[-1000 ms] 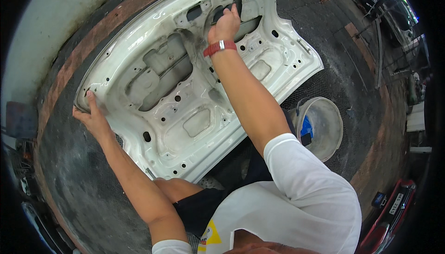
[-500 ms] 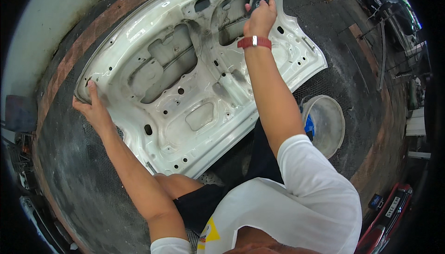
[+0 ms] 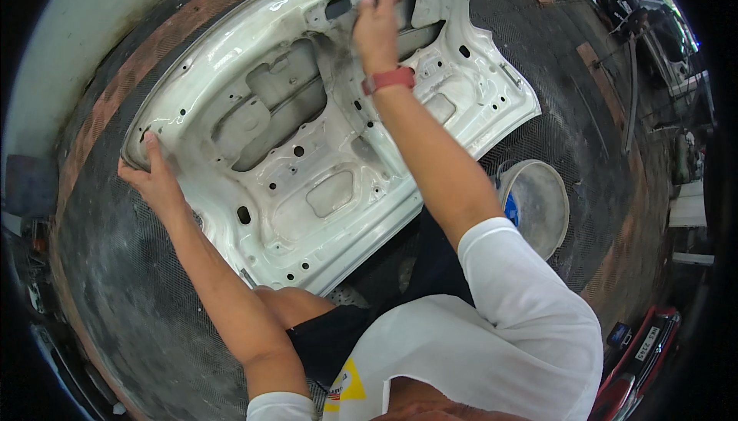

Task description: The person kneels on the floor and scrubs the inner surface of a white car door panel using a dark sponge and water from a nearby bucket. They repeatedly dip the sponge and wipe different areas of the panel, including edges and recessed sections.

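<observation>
A white car trunk lid (image 3: 288, 225) lies with its inner side up, full of holes and recesses. My left hand (image 3: 156, 177) grips its left corner, thumb on top and fingers curled round the edge. Across the far upper part, my right hand (image 3: 378, 33), with a red wristband (image 3: 389, 81), presses near the rectangular openings. Half a second ago a dark sheet, like sandpaper, showed in those fingers. Now the hand mostly hides it, and motion blurs the fingers. Grey smudges mark the panel around the middle rib.
A round pale bucket (image 3: 543, 206) with something blue (image 3: 510, 209) at its inner side stands right of the lid. Dark textured matting (image 3: 115, 267) covers the floor. Car parts and a red bumper-like piece (image 3: 642, 367) lie along the right side. A pale wall (image 3: 69, 60) rises at left.
My right hand has swept left across the lid's upper part, from the right opening toward the middle. The dark sheet has gone mostly from sight under it. My left hand keeps its hold.
</observation>
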Available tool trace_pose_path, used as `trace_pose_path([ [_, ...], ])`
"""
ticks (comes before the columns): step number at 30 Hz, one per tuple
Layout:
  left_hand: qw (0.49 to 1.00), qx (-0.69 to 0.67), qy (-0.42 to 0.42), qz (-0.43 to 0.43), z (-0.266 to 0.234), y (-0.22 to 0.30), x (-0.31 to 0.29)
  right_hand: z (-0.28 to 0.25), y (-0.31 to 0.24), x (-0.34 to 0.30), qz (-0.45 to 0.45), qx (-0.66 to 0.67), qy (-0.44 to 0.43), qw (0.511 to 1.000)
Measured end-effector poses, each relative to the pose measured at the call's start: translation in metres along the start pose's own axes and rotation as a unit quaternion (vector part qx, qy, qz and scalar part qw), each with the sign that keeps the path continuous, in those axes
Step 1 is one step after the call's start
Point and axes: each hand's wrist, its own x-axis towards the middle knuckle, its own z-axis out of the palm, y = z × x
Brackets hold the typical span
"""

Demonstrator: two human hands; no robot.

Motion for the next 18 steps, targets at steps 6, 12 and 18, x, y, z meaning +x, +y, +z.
trace_pose_path([
  [6,0.999,-0.047,-0.016,0.002,0.003,0.004,-0.001,0.027,0.051,-0.115,0.129,-0.017,-0.105,0.986],
  [12,0.999,-0.03,-0.014,-0.005,-0.003,0.001,0.001,0.038,-0.015,-0.077,0.023,0.111,0.022,0.993],
  [18,1.0,-0.023,-0.021,-0.002,0.005,0.01,-0.004,0.036,0.028,-0.08,0.227,0.058,0.004,0.972],
])
